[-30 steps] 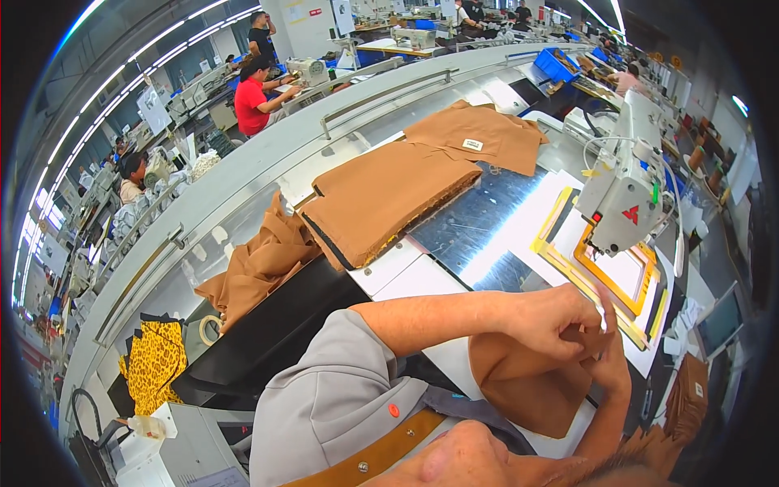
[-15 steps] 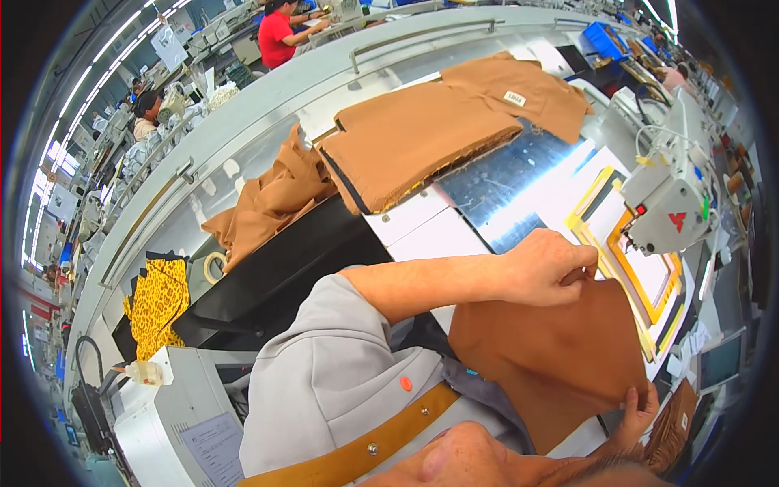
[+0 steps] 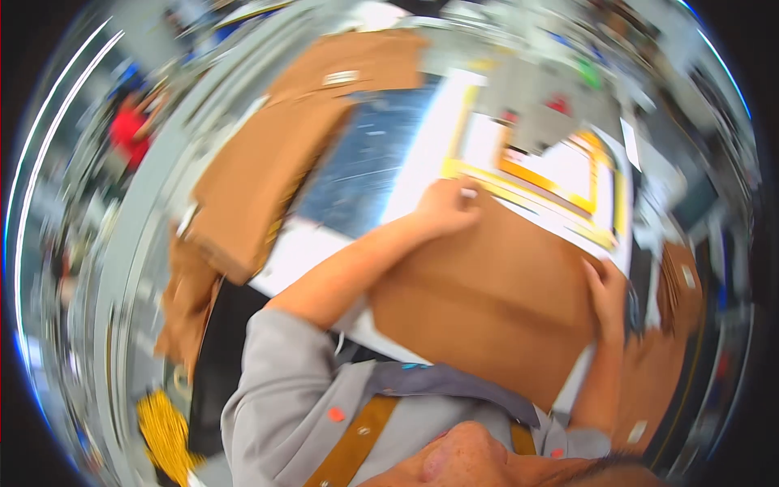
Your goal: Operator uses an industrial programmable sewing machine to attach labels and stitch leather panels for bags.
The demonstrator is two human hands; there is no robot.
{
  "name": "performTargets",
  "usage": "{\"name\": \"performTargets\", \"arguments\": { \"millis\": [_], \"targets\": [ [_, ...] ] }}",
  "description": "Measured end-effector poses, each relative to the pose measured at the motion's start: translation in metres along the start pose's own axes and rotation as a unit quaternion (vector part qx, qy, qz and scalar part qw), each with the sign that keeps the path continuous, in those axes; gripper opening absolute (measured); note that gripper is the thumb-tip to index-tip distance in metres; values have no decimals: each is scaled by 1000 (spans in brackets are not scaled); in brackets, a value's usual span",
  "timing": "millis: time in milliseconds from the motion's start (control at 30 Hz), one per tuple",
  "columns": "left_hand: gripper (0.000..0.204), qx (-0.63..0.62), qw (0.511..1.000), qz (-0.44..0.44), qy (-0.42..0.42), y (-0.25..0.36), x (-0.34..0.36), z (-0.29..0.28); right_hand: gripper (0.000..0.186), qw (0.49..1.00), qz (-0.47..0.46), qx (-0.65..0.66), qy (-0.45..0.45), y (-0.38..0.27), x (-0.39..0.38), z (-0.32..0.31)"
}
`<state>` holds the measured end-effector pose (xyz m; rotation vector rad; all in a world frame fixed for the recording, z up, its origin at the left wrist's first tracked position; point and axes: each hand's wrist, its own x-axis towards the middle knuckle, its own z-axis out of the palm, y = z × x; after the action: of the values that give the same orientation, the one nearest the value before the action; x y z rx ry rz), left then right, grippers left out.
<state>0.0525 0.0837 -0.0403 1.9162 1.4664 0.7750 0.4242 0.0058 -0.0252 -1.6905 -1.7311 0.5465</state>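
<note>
A brown fabric panel [image 3: 495, 292] stretches between my two hands in front of my chest, its upper edge lying by a yellow-edged frame [image 3: 462, 122]. My left hand [image 3: 451, 208] is closed on the panel's far left corner, fingers curled. My right hand [image 3: 607, 294] pinches the right edge, thumb and fingers on the cloth. Just beyond the panel, an orange-yellow inner frame [image 3: 596, 166] lies under the grey head of a sewing machine [image 3: 519, 93]. The picture is smeared by motion.
On the left are a thick stack of brown fabric [image 3: 251, 162], a shiny metal plate [image 3: 357, 154], crumpled brown cloth [image 3: 182, 300] and yellow patterned fabric [image 3: 165, 434]. More brown pieces [image 3: 675, 284] hang or lie at the right. A person in red [image 3: 130, 130] sits far left.
The view has swung to the right. The panel now lies flatter and more spread out, squarer to the frame. My right hand has come up along its right edge; both hands keep their hold.
</note>
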Motion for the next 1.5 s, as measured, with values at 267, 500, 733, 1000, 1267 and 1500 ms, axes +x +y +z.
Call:
{"name": "performTargets", "arguments": {
  "millis": [267, 500, 733, 1000, 1267, 1500],
  "targets": [
    [21, -6, 1000, 14, -26, 10, 32, -8, 30, 995, 59, 80, 29, 0, 15, -13],
    [17, 9, 1000, -28, 7, 3, 68, -8, 30, 996, 23, -57, 62, 19, 68, -6],
    [15, 42, 998, -42, 18, 6, 90, -5, 27, 994, 99, -28, 43, 35, 94, -6],
    [16, 190, 977, 16, 91, 8, 135, 5, 30, 992, 92, -69, 56, 52, 141, -12],
    [22, 188, 913, 270, 241, -26, 206, 3, 37, 984, 89, -140, 71, 60, 244, -1],
    [23, 173, 915, 309, 195, -16, 257, 11, 34, 983, 47, -133, 115, 125, 344, 12]
  ]
}}
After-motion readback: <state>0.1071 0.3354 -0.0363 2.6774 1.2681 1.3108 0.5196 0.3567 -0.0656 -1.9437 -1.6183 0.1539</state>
